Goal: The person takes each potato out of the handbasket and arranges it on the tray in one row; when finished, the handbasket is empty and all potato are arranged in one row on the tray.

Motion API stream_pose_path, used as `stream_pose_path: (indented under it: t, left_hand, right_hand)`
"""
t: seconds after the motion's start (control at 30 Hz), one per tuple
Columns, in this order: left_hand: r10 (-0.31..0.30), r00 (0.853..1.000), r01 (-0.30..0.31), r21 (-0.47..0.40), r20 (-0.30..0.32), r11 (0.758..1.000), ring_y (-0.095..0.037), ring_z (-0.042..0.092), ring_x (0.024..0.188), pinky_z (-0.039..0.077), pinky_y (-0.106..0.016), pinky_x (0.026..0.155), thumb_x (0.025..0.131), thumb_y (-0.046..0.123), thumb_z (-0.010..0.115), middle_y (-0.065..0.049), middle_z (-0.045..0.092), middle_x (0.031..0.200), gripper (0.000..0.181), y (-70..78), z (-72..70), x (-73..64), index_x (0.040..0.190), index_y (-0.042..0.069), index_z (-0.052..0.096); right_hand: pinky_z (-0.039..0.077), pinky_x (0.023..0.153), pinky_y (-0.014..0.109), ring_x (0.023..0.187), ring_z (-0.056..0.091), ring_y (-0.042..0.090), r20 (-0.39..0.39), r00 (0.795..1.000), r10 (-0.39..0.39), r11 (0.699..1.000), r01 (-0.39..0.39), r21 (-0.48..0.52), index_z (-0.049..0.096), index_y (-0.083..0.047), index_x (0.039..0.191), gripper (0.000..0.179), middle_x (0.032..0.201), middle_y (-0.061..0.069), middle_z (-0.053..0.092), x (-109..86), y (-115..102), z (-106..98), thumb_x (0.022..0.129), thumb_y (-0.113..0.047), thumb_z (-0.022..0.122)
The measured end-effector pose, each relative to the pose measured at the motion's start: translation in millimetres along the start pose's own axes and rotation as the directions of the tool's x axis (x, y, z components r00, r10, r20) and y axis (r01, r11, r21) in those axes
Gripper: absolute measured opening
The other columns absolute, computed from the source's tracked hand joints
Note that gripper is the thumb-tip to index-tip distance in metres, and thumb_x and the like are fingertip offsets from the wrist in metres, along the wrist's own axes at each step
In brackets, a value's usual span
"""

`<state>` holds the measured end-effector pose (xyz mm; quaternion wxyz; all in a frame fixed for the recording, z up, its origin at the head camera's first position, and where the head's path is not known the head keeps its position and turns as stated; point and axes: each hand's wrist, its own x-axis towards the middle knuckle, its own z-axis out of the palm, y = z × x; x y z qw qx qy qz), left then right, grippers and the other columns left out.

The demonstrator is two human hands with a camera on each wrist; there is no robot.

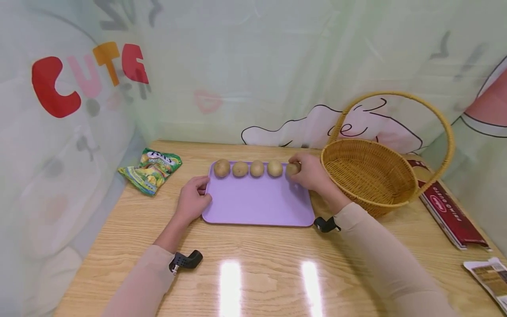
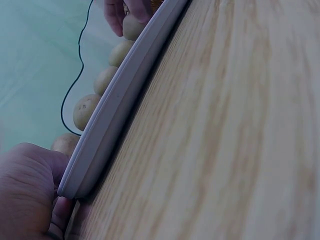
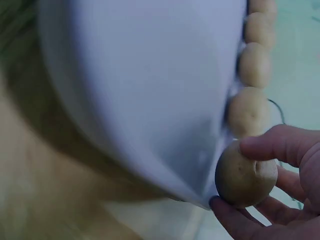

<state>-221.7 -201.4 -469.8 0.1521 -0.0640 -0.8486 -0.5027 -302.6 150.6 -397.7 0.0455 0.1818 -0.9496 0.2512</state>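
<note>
A light purple tray (image 1: 257, 200) lies on the wooden table with a row of potatoes along its far edge. My left hand (image 1: 192, 198) grips the tray's left edge; in the left wrist view the thumb is at the rim and fingers show below it. At the far right corner, my right hand (image 1: 309, 171) holds the last potato (image 3: 245, 175) between thumb and fingers. Beside it in the row sits another potato (image 1: 275, 168), and the leftmost one (image 1: 222, 168) is near the far left corner.
A wicker basket (image 1: 364, 176) with a tall handle stands right of the tray, close to my right forearm. A green snack bag (image 1: 152, 169) lies at the left. Beyond the basket is a dark red package (image 1: 451, 211), with another pack (image 1: 489, 277) at the right edge.
</note>
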Motion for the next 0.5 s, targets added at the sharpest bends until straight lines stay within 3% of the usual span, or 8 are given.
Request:
stream_pose_path:
  t: [0.23, 0.5]
  left_hand:
    - [-0.003, 1.0, 0.003, 0.01, -0.012, 1.0, -0.025, 0.063, 0.093, 0.054, -0.035, 0.08, 0.07, -0.009, 0.06, -0.016, 0.062, 0.12, 0.051, 0.1, 0.6, -1.5, 0.12, -0.01, 0.063]
    - [-0.016, 1.0, 0.016, 0.01, 0.004, 1.0, -0.025, 0.063, 0.093, 0.054, -0.036, 0.081, 0.071, -0.008, 0.06, -0.016, 0.062, 0.121, 0.05, -0.4, 0.6, -6.3, 0.121, -0.01, 0.063]
  right_hand:
    - [0.043, 0.095, 0.05, 0.11, 0.053, 0.036, 0.006, 0.999, 0.045, 0.999, -0.045, -0.022, 0.061, 0.001, 0.123, 0.051, 0.12, 0.022, 0.06, 0.5, -1.0, 9.4, 0.075, -0.008, 0.074]
    - [0.039, 0.101, 0.052, 0.119, 0.049, 0.039, 0.033, 0.999, 0.017, 1.0, -0.016, -0.025, 0.053, 0.003, 0.133, 0.06, 0.129, 0.024, 0.054, -13.8, -0.5, 12.1, 0.078, -0.01, 0.073]
